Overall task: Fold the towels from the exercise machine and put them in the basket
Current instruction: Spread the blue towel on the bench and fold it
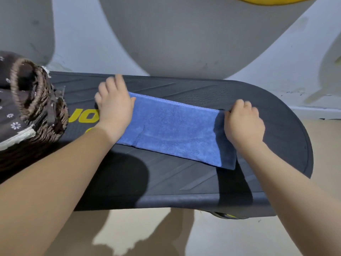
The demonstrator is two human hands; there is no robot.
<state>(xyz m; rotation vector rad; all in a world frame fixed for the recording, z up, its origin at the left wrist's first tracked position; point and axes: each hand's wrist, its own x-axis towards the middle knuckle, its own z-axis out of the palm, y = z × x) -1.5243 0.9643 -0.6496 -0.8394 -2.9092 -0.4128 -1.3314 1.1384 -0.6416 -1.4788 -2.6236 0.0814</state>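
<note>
Head view, 1 camera. A blue towel (171,130) lies on the black ribbed platform of the exercise machine (267,137), folded into a long band that runs diagonally from upper left to lower right. Its far long edge shows a stitched hem; its near right corner reaches towards the front of the platform without overhanging it.

Left hand (114,106): placed palm down on the left end of the towel, fingers straight and spread, fingertips extending past the towel edge onto the platform. It presses flat and grasps nothing.

Right hand (243,122): at the right end of the towel, fingers curled under, knuckles up. The fingers appear to pinch the far right corner of the towel; the contact itself is hidden beneath the hand.

A dark woven basket (42,115) stands on the left end of the platform, just beside the left hand and apart from the towel. It has a looped braided handle and a dark lining printed with small white flowers; its contents cannot be made out.

Yellow lettering (83,117) on the platform is partly covered by the left wrist and the basket. Behind the machine is a pale wall (184,34) crossed by large rounded shadows. Below is a beige floor (147,235).
</note>
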